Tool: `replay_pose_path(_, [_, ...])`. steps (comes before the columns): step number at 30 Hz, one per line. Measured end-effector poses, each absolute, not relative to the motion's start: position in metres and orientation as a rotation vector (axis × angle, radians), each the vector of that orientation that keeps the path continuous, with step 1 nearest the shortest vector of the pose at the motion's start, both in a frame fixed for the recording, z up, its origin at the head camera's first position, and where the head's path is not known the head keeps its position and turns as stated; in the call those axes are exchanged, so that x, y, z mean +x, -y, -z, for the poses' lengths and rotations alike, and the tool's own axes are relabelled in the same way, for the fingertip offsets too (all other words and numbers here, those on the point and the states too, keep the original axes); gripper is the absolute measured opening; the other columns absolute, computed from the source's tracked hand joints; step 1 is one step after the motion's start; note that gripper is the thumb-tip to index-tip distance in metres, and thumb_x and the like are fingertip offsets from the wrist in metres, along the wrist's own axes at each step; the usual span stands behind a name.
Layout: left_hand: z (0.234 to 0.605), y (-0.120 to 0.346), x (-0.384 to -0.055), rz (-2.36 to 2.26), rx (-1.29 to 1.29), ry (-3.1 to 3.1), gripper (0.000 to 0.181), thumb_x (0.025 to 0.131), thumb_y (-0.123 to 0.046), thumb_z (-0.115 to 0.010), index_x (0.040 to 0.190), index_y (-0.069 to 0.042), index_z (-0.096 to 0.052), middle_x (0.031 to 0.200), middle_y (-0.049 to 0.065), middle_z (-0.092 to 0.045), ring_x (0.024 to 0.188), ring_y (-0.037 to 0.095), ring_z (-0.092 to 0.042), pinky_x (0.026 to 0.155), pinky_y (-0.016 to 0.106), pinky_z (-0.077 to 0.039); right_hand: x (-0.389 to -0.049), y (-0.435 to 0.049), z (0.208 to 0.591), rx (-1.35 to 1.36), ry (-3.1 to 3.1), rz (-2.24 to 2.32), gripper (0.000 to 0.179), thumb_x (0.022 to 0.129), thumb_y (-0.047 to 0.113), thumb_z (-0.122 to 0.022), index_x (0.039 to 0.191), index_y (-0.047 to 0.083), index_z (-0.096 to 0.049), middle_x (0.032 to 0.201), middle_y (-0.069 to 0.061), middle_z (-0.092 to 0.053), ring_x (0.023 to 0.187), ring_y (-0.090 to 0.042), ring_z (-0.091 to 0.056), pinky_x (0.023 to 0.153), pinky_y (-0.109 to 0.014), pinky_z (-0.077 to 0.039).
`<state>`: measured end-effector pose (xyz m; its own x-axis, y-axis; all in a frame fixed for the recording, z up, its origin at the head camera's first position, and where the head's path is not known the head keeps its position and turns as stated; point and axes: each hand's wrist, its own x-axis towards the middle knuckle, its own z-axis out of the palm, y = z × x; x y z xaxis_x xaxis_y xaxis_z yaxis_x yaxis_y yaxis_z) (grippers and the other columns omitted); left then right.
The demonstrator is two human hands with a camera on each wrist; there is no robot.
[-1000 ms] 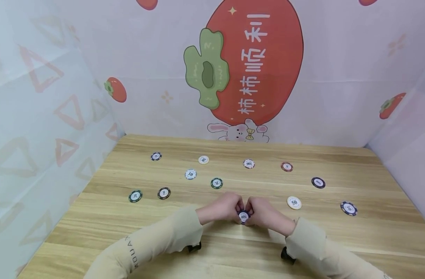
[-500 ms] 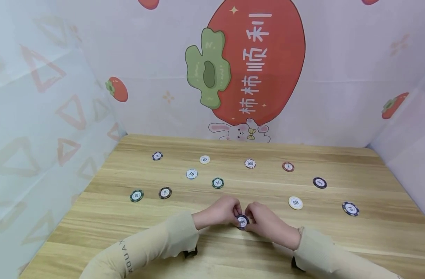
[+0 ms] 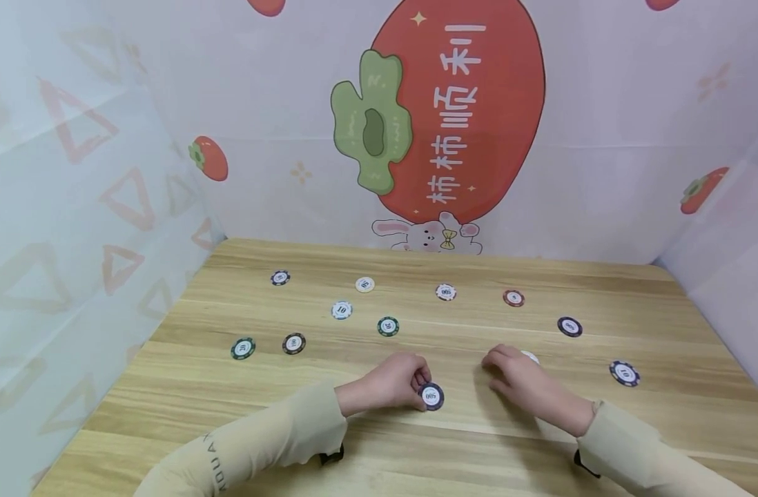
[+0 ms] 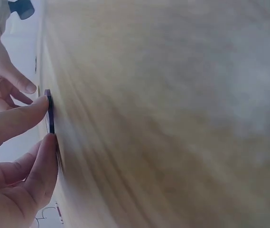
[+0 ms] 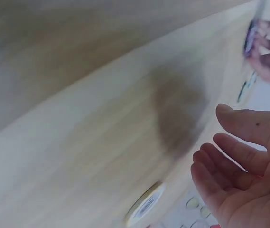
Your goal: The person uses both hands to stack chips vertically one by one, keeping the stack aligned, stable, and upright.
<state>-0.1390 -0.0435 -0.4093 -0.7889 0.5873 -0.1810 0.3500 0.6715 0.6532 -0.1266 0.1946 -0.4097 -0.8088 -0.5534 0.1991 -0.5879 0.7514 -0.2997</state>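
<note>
A dark purple poker chip marked 500 (image 3: pixel 431 396) is pinched between the thumb and fingers of my left hand (image 3: pixel 394 384), at the front middle of the table. In the left wrist view this chip (image 4: pixel 50 112) shows edge-on at the fingertips. Apart from it, to the right, my right hand (image 3: pixel 531 383) hovers over the table with loosely bent fingers and nothing in them. Mostly hidden behind that hand in the head view is a white chip; the right wrist view shows this white chip (image 5: pixel 145 204) lying below the fingers.
Several chips lie spread on the wooden table (image 3: pixel 466 455), among them a green chip (image 3: pixel 388 326), a black one (image 3: pixel 294 343), a red one (image 3: pixel 513 298) and a blue one (image 3: pixel 624 373). A printed cloth wall (image 3: pixel 279 207) stands behind, with more cloth at both sides.
My right hand has let go of the purple chip and moved right, now partly covering the white chip. The left hand keeps the purple chip, slightly nearer the front than before.
</note>
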Motion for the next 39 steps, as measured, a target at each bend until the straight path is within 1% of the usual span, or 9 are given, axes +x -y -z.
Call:
replay_pose_path(4, [0.408,0.044,-0.135,-0.745,0.816,-2.583,0.033,0.064,-0.012,-0.081,0.091,-0.007,-0.062,0.08,-0.006,-0.053,0.07,0.002,-0.047,0.064,0.014,-0.041,-0.127,-0.205,0.415,0.899,2.828,-0.465,0.026,0.068,-0.001,-0.074,0.092,0.0,-0.063,0.094,-0.01,-0.06,0.088,-0.027,-0.058,0.078,-0.04,-0.048])
replay_pose_path(8, [0.408,0.043,-0.132,-0.611,0.92,-2.642,0.038,0.067,-0.017,-0.08,0.099,-0.008,-0.062,0.088,-0.005,-0.054,0.078,0.002,-0.048,0.07,0.014,-0.042,-0.127,-0.214,0.419,0.879,2.809,-0.464,0.03,0.067,-0.003,-0.074,0.095,-0.002,-0.063,0.097,-0.014,-0.06,0.091,-0.03,-0.058,0.079,-0.042,-0.048])
replay_pose_path(12, [0.409,0.043,-0.131,-0.541,1.026,-2.648,0.043,0.068,-0.017,-0.079,0.106,-0.008,-0.062,0.097,-0.003,-0.057,0.087,0.004,-0.052,0.078,0.015,-0.042,-0.128,-0.225,0.42,0.882,2.792,-0.48,0.032,0.066,-0.004,-0.074,0.096,-0.004,-0.062,0.099,-0.016,-0.059,0.092,-0.032,-0.057,0.079,-0.044,-0.047])
replay_pose_path(18, [0.409,0.043,-0.13,-0.492,1.117,-2.645,0.047,0.069,-0.016,-0.078,0.112,-0.01,-0.061,0.103,-0.003,-0.059,0.094,0.005,-0.052,0.083,0.016,-0.041,-0.128,-0.24,0.422,0.825,2.805,-0.499,0.035,0.065,-0.003,-0.075,0.097,-0.004,-0.061,0.1,-0.018,-0.058,0.092,-0.035,-0.056,0.078,-0.047,-0.047])
replay_pose_path(25, [0.409,0.044,-0.129,-0.48,1.171,-2.641,0.043,0.071,-0.014,-0.076,0.112,-0.01,-0.061,0.104,-0.004,-0.06,0.096,0.004,-0.052,0.084,0.016,-0.04,-0.128,-0.246,0.421,0.816,2.802,-0.463,0.036,0.065,-0.002,-0.075,0.098,-0.004,-0.061,0.099,-0.018,-0.058,0.09,-0.035,-0.057,0.077,-0.046,-0.047])
replay_pose_path(33, [0.409,0.044,-0.128,-0.479,1.25,-2.638,0.036,0.073,-0.012,-0.075,0.107,-0.011,-0.063,0.101,-0.004,-0.062,0.094,0.004,-0.052,0.083,0.016,-0.04,-0.13,-0.243,0.419,0.778,2.795,-0.46,0.027,0.064,-0.009,-0.072,0.088,-0.004,-0.061,0.087,-0.014,-0.059,0.081,-0.029,-0.058,0.07,-0.041,-0.049])
replay_pose_path(36, [0.41,0.044,-0.128,-0.472,1.266,-2.65,0.035,0.073,-0.012,-0.074,0.106,-0.011,-0.064,0.1,-0.005,-0.062,0.093,0.004,-0.053,0.083,0.015,-0.04,-0.132,-0.241,0.415,0.716,2.865,-0.483,0.027,0.065,-0.006,-0.073,0.089,-0.005,-0.061,0.087,-0.014,-0.059,0.081,-0.028,-0.058,0.07,-0.04,-0.049])
replay_pose_path(39, [0.41,0.044,-0.128,-0.464,1.277,-2.657,0.033,0.073,-0.011,-0.074,0.105,-0.011,-0.065,0.099,-0.005,-0.062,0.093,0.004,-0.053,0.083,0.015,-0.041,-0.132,-0.239,0.412,0.663,2.922,-0.5,0.031,0.065,-0.003,-0.075,0.093,-0.006,-0.061,0.088,-0.012,-0.057,0.08,-0.025,-0.056,0.068,-0.039,-0.049])
